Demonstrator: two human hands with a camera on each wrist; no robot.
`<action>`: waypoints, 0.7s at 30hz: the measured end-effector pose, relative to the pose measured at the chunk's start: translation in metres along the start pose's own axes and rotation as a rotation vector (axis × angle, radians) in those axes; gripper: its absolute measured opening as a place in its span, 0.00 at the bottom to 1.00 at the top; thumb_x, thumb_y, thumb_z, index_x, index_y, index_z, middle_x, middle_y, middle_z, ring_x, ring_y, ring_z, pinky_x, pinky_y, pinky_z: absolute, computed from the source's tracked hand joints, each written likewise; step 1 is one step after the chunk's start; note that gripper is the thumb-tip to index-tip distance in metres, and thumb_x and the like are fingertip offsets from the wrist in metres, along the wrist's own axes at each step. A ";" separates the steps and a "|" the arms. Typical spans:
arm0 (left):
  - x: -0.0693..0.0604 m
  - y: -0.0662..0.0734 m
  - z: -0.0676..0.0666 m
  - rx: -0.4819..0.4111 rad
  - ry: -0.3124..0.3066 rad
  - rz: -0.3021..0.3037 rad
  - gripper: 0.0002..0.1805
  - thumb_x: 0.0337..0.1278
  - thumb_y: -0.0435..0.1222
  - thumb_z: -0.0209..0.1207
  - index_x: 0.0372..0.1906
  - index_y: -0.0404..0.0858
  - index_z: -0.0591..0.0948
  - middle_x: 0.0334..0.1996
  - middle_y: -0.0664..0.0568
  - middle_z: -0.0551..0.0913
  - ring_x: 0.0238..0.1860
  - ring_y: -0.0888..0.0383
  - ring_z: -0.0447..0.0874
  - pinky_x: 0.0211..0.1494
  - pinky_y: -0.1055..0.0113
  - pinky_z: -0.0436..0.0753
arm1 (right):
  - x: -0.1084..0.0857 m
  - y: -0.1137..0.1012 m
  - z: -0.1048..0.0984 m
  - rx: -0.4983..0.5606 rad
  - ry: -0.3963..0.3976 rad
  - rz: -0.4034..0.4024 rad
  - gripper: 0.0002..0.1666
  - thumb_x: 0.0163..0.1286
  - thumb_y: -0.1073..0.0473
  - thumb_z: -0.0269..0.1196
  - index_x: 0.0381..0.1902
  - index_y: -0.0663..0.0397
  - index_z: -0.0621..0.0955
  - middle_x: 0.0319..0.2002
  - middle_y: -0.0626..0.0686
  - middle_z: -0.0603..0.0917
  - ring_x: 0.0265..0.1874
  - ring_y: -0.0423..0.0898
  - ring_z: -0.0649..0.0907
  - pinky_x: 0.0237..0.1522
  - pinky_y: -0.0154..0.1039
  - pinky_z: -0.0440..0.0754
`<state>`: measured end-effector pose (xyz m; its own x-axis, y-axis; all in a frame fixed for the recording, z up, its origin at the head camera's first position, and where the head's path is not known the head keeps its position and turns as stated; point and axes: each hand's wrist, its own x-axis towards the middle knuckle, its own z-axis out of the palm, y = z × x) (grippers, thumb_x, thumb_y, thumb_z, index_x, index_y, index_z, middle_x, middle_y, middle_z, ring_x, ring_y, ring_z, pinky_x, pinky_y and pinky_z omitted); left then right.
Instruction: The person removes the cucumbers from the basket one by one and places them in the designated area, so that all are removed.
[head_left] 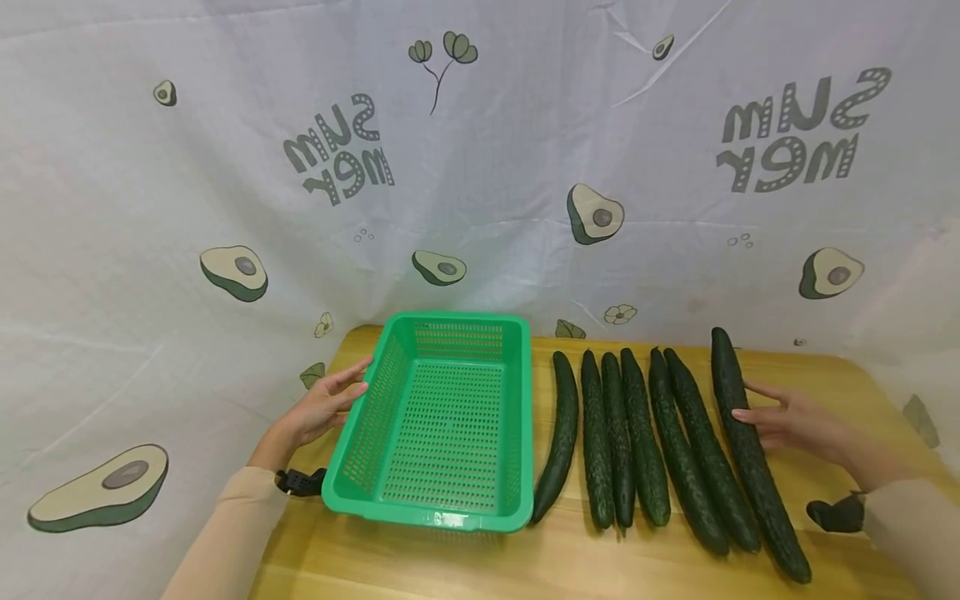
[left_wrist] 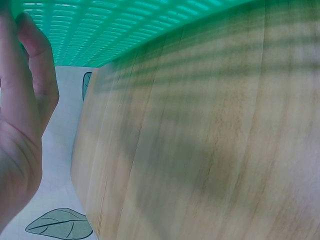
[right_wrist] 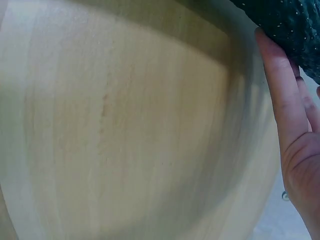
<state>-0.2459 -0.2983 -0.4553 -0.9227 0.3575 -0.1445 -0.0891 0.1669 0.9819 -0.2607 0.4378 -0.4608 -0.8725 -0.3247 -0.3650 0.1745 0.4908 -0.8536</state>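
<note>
A green plastic basket [head_left: 429, 515] with slotted walls stands at the left of the table, with nothing inside it. My left hand [head_left: 327, 406] touches its left wall, fingers extended; the left wrist view shows the fingers [left_wrist: 42, 65] close against the slotted side. Several dark green cucumbers lie in a row to the right of the basket. At the row's right end is a long cucumber [head_left: 750, 450]. My right hand [head_left: 787, 423] touches it from the right, thumb near its upper side and fingers [right_wrist: 280, 80] fairly straight along its bumpy skin.
The wooden table [head_left: 397, 567] has rounded back corners. A white cloth [head_left: 495, 167] printed with avocados hangs behind and around it. One curved cucumber [head_left: 564, 425] lies right beside the basket's right wall, and the other cucumbers lie close together in the middle.
</note>
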 end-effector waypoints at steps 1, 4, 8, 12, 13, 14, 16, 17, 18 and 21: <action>0.000 0.000 0.000 0.002 0.002 -0.001 0.36 0.78 0.40 0.50 0.81 0.48 0.49 0.78 0.38 0.44 0.19 0.63 0.53 0.25 0.69 0.64 | 0.001 0.001 0.000 0.000 0.000 0.001 0.53 0.78 0.56 0.58 0.74 0.73 0.33 0.64 0.83 0.62 0.57 0.73 0.76 0.48 0.53 0.83; 0.001 0.001 0.000 0.005 0.004 -0.006 0.36 0.78 0.40 0.50 0.81 0.47 0.49 0.78 0.38 0.44 0.19 0.64 0.53 0.25 0.69 0.64 | 0.003 0.002 0.000 0.007 -0.005 0.004 0.52 0.78 0.56 0.58 0.75 0.72 0.34 0.66 0.84 0.59 0.59 0.74 0.74 0.48 0.53 0.83; 0.002 0.002 0.001 0.006 0.004 -0.013 0.36 0.78 0.40 0.51 0.81 0.47 0.49 0.78 0.38 0.44 0.19 0.64 0.52 0.26 0.70 0.65 | 0.005 0.006 0.002 0.020 -0.009 -0.001 0.51 0.78 0.57 0.57 0.75 0.72 0.35 0.68 0.84 0.53 0.60 0.76 0.71 0.48 0.53 0.83; 0.002 0.002 0.000 0.003 0.001 -0.011 0.36 0.78 0.40 0.50 0.81 0.47 0.49 0.78 0.38 0.43 0.19 0.63 0.52 0.25 0.70 0.65 | 0.008 0.011 0.003 0.042 -0.002 -0.003 0.51 0.78 0.57 0.58 0.75 0.71 0.35 0.68 0.84 0.53 0.59 0.75 0.73 0.48 0.53 0.83; 0.002 0.001 0.000 0.000 0.001 -0.010 0.36 0.78 0.40 0.50 0.81 0.47 0.49 0.78 0.38 0.43 0.19 0.63 0.53 0.25 0.70 0.64 | 0.008 0.012 0.003 0.049 -0.002 -0.004 0.51 0.78 0.57 0.58 0.75 0.70 0.35 0.68 0.84 0.54 0.59 0.74 0.73 0.48 0.53 0.83; 0.001 0.001 0.000 -0.001 0.002 -0.007 0.36 0.78 0.40 0.50 0.81 0.47 0.49 0.78 0.38 0.43 0.19 0.63 0.53 0.24 0.70 0.64 | 0.009 0.013 0.003 0.060 -0.005 -0.005 0.51 0.78 0.57 0.58 0.76 0.68 0.35 0.68 0.84 0.55 0.58 0.72 0.75 0.49 0.53 0.82; 0.001 0.001 0.000 -0.006 0.002 -0.005 0.35 0.79 0.39 0.50 0.81 0.47 0.49 0.78 0.38 0.42 0.18 0.63 0.54 0.24 0.70 0.63 | 0.011 0.016 0.002 0.088 -0.013 -0.007 0.50 0.78 0.58 0.58 0.78 0.61 0.36 0.67 0.82 0.58 0.57 0.67 0.79 0.49 0.53 0.82; 0.001 0.001 0.000 -0.007 0.003 -0.005 0.35 0.79 0.39 0.50 0.81 0.47 0.49 0.78 0.38 0.42 0.18 0.63 0.54 0.24 0.69 0.63 | 0.011 0.017 0.001 0.102 -0.019 -0.010 0.49 0.78 0.58 0.57 0.79 0.54 0.37 0.67 0.81 0.62 0.55 0.63 0.81 0.49 0.53 0.82; 0.001 0.001 0.000 -0.009 0.003 -0.004 0.35 0.78 0.39 0.50 0.81 0.47 0.49 0.78 0.38 0.42 0.18 0.63 0.54 0.24 0.68 0.62 | 0.012 0.019 -0.001 0.119 -0.028 -0.013 0.48 0.78 0.59 0.57 0.80 0.44 0.40 0.66 0.78 0.65 0.54 0.59 0.82 0.49 0.53 0.82; 0.001 0.000 0.000 -0.014 0.002 -0.004 0.36 0.78 0.39 0.50 0.81 0.47 0.48 0.78 0.38 0.42 0.18 0.63 0.54 0.24 0.66 0.60 | 0.013 0.022 -0.004 0.153 -0.054 -0.026 0.39 0.78 0.60 0.56 0.74 0.16 0.55 0.64 0.69 0.72 0.51 0.50 0.83 0.49 0.53 0.82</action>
<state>-0.2465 -0.2980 -0.4550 -0.9228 0.3553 -0.1487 -0.0983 0.1560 0.9828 -0.2702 0.4474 -0.4826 -0.8524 -0.3806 -0.3585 0.2236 0.3544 -0.9080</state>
